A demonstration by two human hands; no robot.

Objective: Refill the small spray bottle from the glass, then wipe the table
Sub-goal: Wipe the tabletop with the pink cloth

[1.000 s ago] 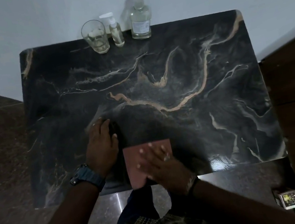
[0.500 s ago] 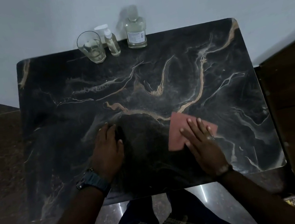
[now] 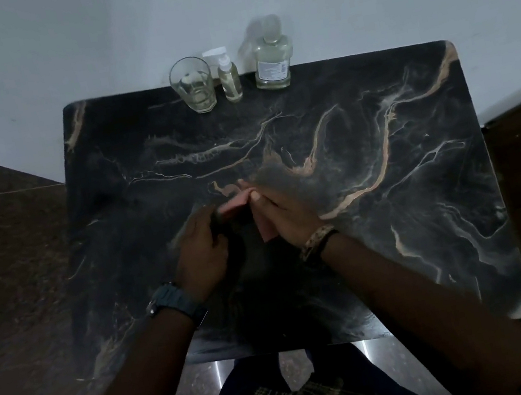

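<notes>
**Containers at the far edge, hands meeting mid-table**

We see the table [image 3: 399, 242], a dark slab with pale and tan veins and rounded far corners; its far edge meets the wall [image 3: 51, 42], its near edge lies just ahead of our lap. The right half and far-left part of the top lie bare, giving wide room there. Dark wood panels flank both sides.

Three containers stand upright in a row at the far edge, left of centre. The bottle [image 3: 272, 61], largest and rightmost, is labelled and looks mostly full of pale liquid. The glass [image 3: 194, 85], leftmost, holds a shallow layer at its base. The sprayer [image 3: 229, 79] stands between them, just beside the glass, holding pale liquid to near its shoulder.

The left hand [image 3: 203, 245], a watch [image 3: 175, 303] on its wrist, rests on the table with fingers curled. The right hand [image 3: 284, 214], with a bracelet [image 3: 317, 239], presses the pink cloth [image 3: 236, 206] against the top; whether its fingers pinch the cloth we cannot tell. The cloth is blurred between the two hands.
</notes>
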